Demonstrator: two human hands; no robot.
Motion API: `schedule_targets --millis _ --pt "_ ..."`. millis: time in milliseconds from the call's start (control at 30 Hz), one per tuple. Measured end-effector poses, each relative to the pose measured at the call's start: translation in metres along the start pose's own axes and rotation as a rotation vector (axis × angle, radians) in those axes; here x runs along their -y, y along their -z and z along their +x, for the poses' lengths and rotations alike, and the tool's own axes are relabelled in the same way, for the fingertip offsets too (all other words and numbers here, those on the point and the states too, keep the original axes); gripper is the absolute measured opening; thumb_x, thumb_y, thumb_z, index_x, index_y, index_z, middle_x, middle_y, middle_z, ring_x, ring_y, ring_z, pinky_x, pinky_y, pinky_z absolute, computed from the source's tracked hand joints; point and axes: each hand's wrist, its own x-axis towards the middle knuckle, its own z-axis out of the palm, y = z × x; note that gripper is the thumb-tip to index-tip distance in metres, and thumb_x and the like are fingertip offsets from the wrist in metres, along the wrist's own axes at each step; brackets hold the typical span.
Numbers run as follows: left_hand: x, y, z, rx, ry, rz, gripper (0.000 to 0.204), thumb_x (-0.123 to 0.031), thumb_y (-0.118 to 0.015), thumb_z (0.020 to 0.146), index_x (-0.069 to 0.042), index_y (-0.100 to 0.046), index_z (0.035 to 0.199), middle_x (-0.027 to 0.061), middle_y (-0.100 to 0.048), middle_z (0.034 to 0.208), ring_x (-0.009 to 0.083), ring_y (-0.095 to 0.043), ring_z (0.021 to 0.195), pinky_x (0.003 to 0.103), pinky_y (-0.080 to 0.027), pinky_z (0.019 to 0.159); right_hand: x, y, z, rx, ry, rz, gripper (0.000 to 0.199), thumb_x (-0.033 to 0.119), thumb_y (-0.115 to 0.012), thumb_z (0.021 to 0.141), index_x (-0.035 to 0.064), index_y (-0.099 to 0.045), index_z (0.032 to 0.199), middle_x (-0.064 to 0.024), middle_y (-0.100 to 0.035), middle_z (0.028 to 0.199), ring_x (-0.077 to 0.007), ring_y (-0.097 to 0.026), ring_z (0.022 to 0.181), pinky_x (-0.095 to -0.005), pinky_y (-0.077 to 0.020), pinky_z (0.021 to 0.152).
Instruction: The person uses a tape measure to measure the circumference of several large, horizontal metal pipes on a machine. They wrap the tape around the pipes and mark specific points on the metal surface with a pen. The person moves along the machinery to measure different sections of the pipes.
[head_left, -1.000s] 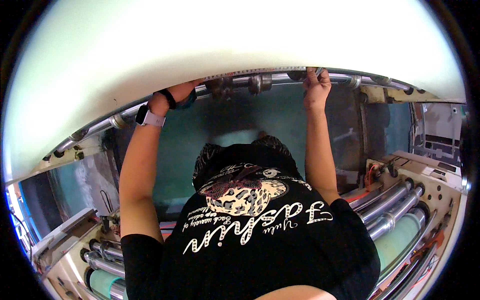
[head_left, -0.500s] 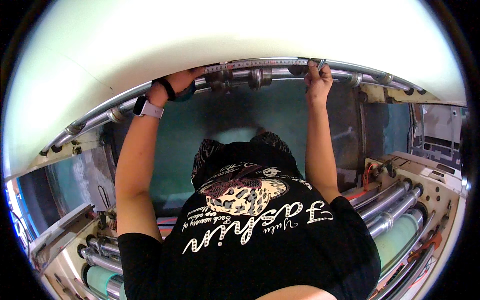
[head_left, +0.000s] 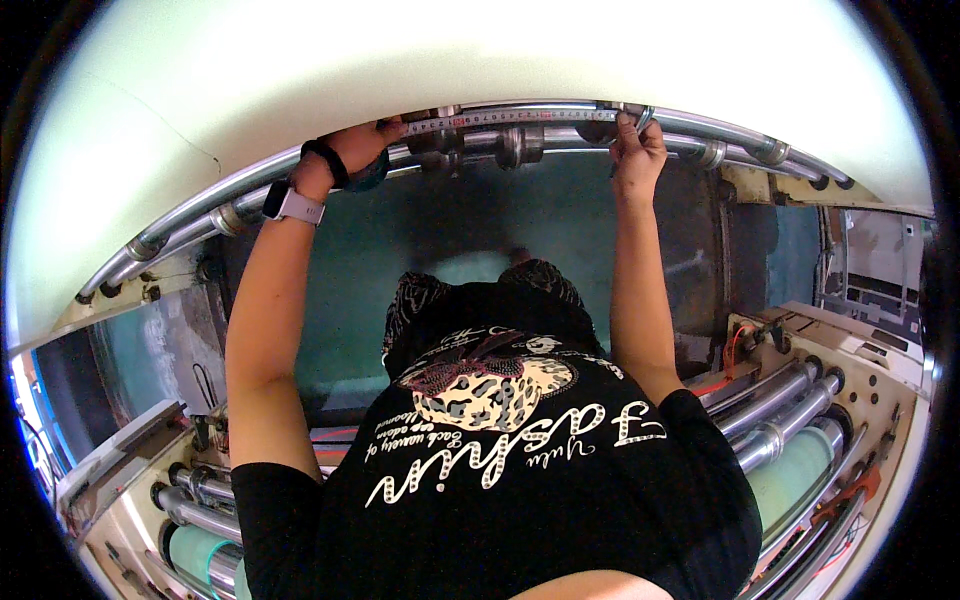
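A tape measure's white blade (head_left: 510, 117) is stretched along the metal rods between my two hands. My left hand (head_left: 358, 150), with a black band and a watch at the wrist, is closed around the tape's dark, rounded case, which shows in part beneath the palm; the thumb lies by the blade. At the blade's other end, my right hand (head_left: 638, 155) pinches it between thumb and fingers against the upper rod. Two parallel shiny rods (head_left: 575, 140) carry round metal collars, one collar (head_left: 518, 147) being just below the blade.
A large pale machine cover (head_left: 480, 50) curves over the rods at the far side. Machine rollers (head_left: 795, 410) and a pale green roller (head_left: 195, 550) stand on either side near me. An orange cable (head_left: 735, 355) hangs at right. The floor (head_left: 340, 280) below is dark green.
The pale cover's edge sits a little higher in view, and more of the upper rod and its collars shows. Both hands keep their hold, with the blade still stretched between them.
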Motion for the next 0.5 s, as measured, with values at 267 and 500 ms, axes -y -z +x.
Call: schedule_targets --millis 267,500 --pt "-0.001 0.000 0.002 0.032 0.009 -0.044 0.022 -0.028 -0.057 0.083 -0.007 -0.060 0.083 0.0084 -0.060 0.077 0.0205 -0.056 0.076 0.034 -0.044 0.072 0.001 0.001 0.000 0.010 0.001 0.025 0.008 0.008 -0.062 0.081 0.0085 -0.057 0.074 0.0042 -0.048 0.057 -0.0032 -0.035 0.044 -0.0186 -0.0256 0.038" --pt "-0.006 0.007 0.006 0.151 0.058 -0.026 0.023 -0.027 -0.057 0.082 -0.004 -0.059 0.083 0.0092 -0.059 0.078 0.0207 -0.055 0.077 0.032 -0.043 0.072 0.002 -0.002 -0.001 -0.039 -0.016 -0.036 0.007 0.007 -0.061 0.081 0.0091 -0.058 0.076 0.0057 -0.047 0.058 -0.0021 -0.034 0.045 -0.0174 -0.0249 0.038"
